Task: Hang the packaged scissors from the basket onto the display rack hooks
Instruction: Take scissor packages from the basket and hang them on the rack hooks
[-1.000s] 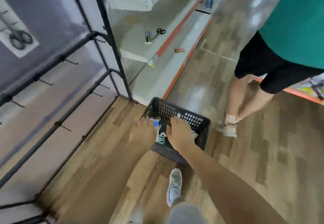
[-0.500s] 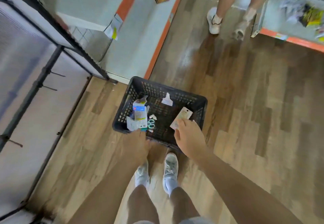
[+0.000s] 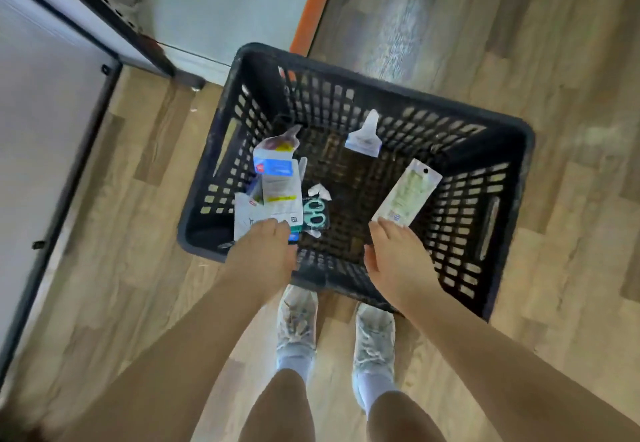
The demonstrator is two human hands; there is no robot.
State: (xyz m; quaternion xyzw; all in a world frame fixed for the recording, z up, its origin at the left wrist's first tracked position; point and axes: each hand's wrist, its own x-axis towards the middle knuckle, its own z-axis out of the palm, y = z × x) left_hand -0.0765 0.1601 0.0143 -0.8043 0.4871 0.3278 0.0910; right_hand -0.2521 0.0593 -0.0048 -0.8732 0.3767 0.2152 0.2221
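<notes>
Now that you have leaned in over the basket [image 3: 519,136], your right hand [image 3: 398,261] pinches the pale scissors card [image 3: 407,195] just beyond its grip, lifted for hanging; your left hand [image 3: 265,251] pinches the stacked packages [image 3: 277,185].

Your left hand [image 3: 264,253] covers the bottom of the packets [image 3: 273,192] stacked at the basket's left, so you can't tell whether the fingers are gripping or just resting on them. The print on those cards is too smeared to read, and the teal-handled scissors [image 3: 314,213] show only their loops; the blades are tucked out of sight. Your right hand [image 3: 394,258] hides the lower edge of the pale packet [image 3: 407,194], and its label is a blur. The small white packet [image 3: 363,138] against the far wall is too small to identify. The rack frame [image 3: 100,8] runs off the top and left edges, no hooks legible. The basket's [image 3: 381,78] near rim vanishes behind both wrists.
</notes>
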